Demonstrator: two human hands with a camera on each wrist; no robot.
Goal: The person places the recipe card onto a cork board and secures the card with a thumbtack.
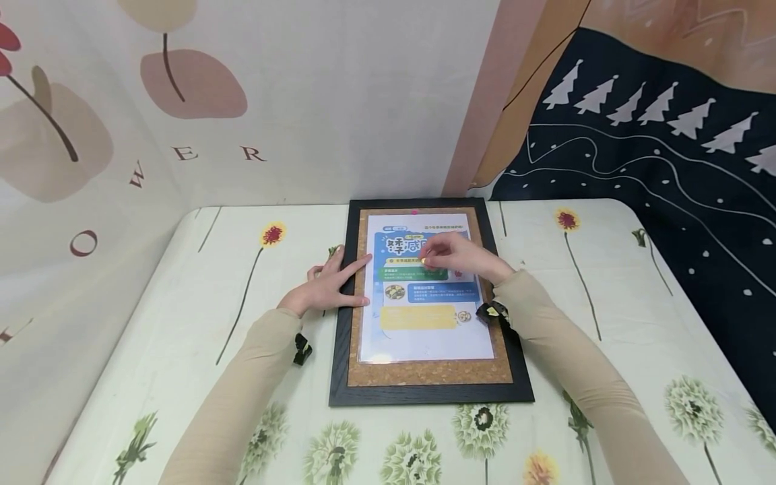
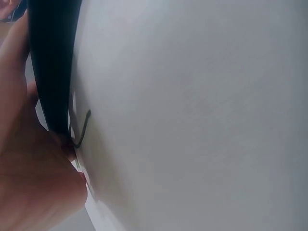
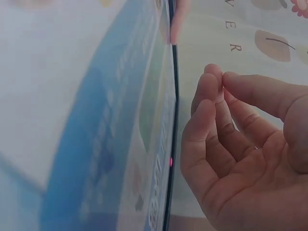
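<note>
A printed sheet (image 1: pixel 424 343) in a clear, shiny cover lies on a cork board (image 1: pixel 424 374) with a black frame (image 1: pixel 432 395). My left hand (image 1: pixel 327 286) rests across the frame's left side, two fingers on the sheet's left edge; in the left wrist view this hand (image 2: pixel 33 168) is beside the dark frame (image 2: pixel 55 57). Over the sheet's upper middle, my right hand (image 1: pixel 457 256) pinches a small yellow object (image 1: pixel 423 261) between its fingertips. The right wrist view shows the thumb and fingertips of that hand (image 3: pixel 240 154) together, the object hidden. A pink pin (image 1: pixel 415 212) sits at the sheet's top edge.
The board lies on a table with a flower-print cloth (image 1: pixel 164 296), its far end near the wall. Pale printed fabric (image 1: pixel 339 101) hangs behind, and dark fabric with white trees (image 1: pixel 655 155) hangs at the right. Dark wrist devices (image 1: pixel 492 312) are on both arms.
</note>
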